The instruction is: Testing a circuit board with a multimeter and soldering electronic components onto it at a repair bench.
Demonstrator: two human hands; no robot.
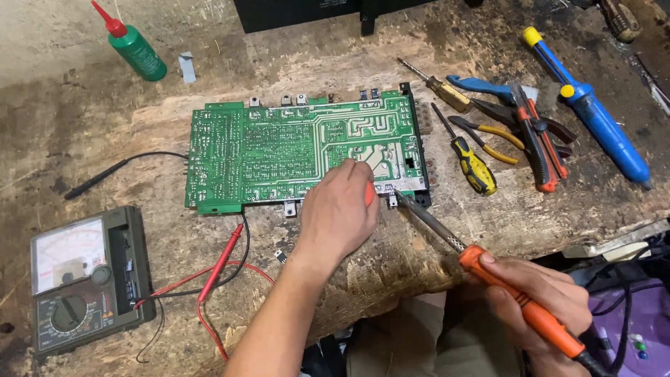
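- The green circuit board (300, 150) lies flat in the middle of the worn wooden workbench (419, 237), with its solder side up.
- The right hand (537, 297) is closed around the orange handle of a soldering iron (488, 269); the metal tip of the iron touches the lower right corner of the board.
- The left hand (342, 213) rests on the lower edge of the board, just beside the iron tip. Its fingers are curled around a small orange-red object (369, 193), which is mostly hidden, so I cannot tell what it is.
- Right of the board lie a yellow and black screwdriver (469, 162), a screwdriver with amber handle (436, 85), pliers with yellow handles (488, 136), pliers with red and black handles (541, 143) and a tool with blue handle (481, 86), all near each other.
- Further right lies a blue desoldering pump (593, 108) with yellow parts.
- At the lower left stands an analog multimeter (84, 276). Its red probe (222, 262) lies just below the board, and its black probe (98, 180) lies left of the board.
- A green bottle with red nozzle (132, 45) lies at the upper left, well apart from the board.
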